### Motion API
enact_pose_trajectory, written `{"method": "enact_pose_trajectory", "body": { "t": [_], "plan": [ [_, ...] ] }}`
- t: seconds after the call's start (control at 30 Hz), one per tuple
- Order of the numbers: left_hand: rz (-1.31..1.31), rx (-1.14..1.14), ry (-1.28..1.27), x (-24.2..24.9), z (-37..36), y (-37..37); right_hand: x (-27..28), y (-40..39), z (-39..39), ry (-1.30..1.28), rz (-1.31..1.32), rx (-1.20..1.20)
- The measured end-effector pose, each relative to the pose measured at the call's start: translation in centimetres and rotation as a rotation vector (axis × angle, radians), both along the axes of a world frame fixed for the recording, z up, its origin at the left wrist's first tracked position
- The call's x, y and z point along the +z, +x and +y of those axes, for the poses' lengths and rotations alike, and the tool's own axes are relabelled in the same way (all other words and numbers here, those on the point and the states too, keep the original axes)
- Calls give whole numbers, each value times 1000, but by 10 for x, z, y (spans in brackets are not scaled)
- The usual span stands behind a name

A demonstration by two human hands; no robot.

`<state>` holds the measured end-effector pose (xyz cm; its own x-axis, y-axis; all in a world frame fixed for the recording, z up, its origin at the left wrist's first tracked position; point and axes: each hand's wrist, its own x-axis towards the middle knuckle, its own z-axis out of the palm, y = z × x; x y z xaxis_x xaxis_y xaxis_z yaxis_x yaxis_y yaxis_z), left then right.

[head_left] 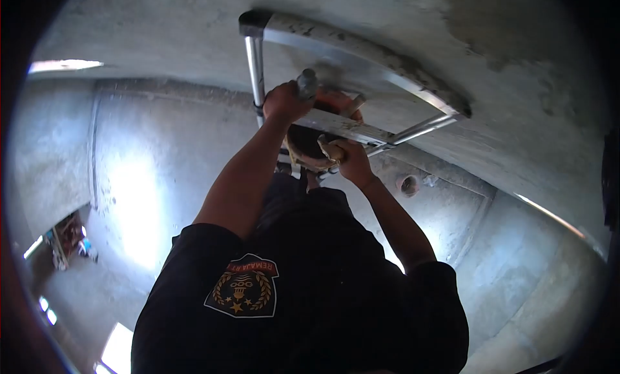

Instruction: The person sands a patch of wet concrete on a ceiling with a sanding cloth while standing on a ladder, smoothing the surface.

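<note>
My left hand (284, 103) is closed beside the left upright of a metal ladder (355, 48), around an object with a grey, rounded cylindrical end (307, 83). Lower and to the right, my right hand (352, 162) grips a short, pale brown piece (331, 150) that looks like a handle; its far end is not clear. Between the hands, partly behind a flat ladder rung (339, 124), is a reddish-orange round container (332, 101) with a dark inside. A grey bar-like piece (354, 106) sticks up at its rim.
Rough grey plastered wall (516, 45) rises close behind the ladder top. Far below lies a grey floor (181, 180) with bright light patches. A small round bucket (408, 185) stands by the wall on the right, and mixed items (71, 242) lie at the lower left.
</note>
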<state>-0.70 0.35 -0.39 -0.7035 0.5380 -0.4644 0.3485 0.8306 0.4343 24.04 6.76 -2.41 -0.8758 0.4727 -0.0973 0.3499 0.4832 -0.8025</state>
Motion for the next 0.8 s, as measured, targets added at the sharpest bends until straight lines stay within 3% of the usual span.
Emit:
{"method": "enact_pose_trajectory", "body": {
  "t": [0.2, 0.27, 0.33, 0.4, 0.43, 0.5, 0.53, 0.6, 0.8],
  "plan": [
    [-24, 28, 22, -1, -2, -3, -63, -29, -4, -38, -209, 225],
    [-41, 13, 5, -1, 0, -3, -73, -39, -7, -2, -433, 230],
    [-45, 24, -19, -2, 1, -2, -110, -45, -16, 52, -404, 276],
    [-32, 6, -16, -4, 0, -3, -137, -54, -22, -37, -656, 396],
    [-34, 11, -22, -5, 1, -4, -151, -59, -25, -41, -658, 402],
    [-17, 31, 23, -9, -1, -2, -179, -63, -33, 34, -598, 116],
    [-27, 39, 14, -11, -3, -1, -196, -65, -34, 27, -607, 126],
    [4, 13, 40, -12, -4, -2, -221, -72, -35, 173, -283, 37],
    [15, 8, 82, -21, -4, -2, -168, -74, -22, 171, -324, 43]
  ]
}}
